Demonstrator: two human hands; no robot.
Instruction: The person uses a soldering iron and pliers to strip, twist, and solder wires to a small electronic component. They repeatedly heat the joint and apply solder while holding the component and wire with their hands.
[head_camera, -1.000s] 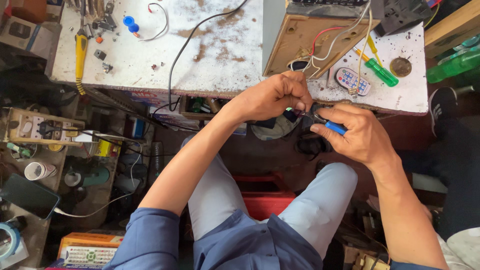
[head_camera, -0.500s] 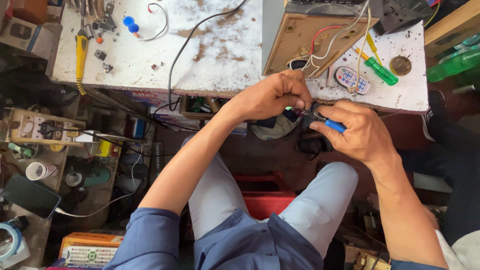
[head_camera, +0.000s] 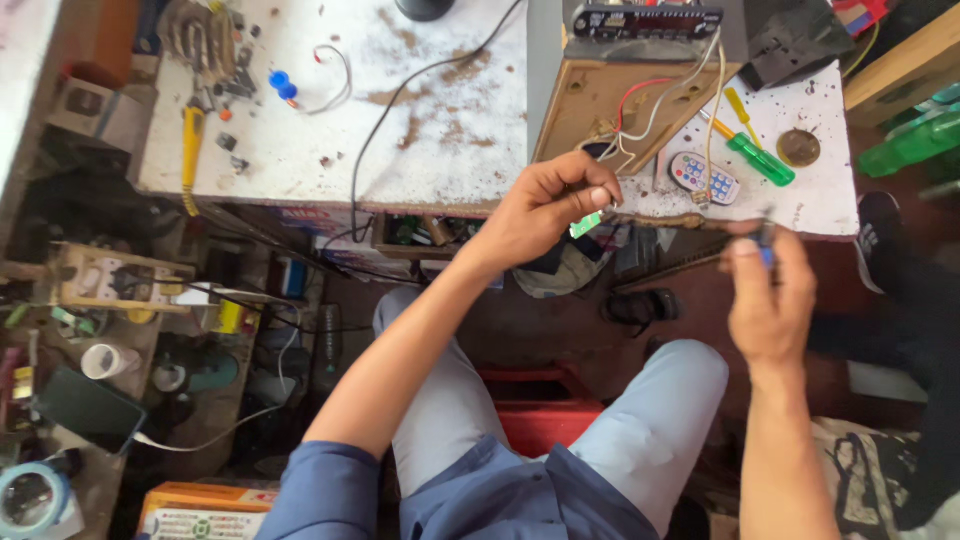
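- The left hand (head_camera: 540, 210) pinches a small green circuit board (head_camera: 585, 224) between thumb and fingertips, at the near edge of the stained white workbench (head_camera: 300, 150).
- The right hand (head_camera: 765, 300), further right and blurred, closes its fingers on a slim blue-handled tool (head_camera: 766, 240).
- The board looks light, stiff and fragile; it is probably safest held by its bare edges, away from any solder joints.
- Thin wires (head_camera: 650, 110) run from a wooden panel (head_camera: 590, 100) just beyond the left hand.
- A green screwdriver (head_camera: 760, 160) and a small remote (head_camera: 704, 177) lie between the hands, further back.
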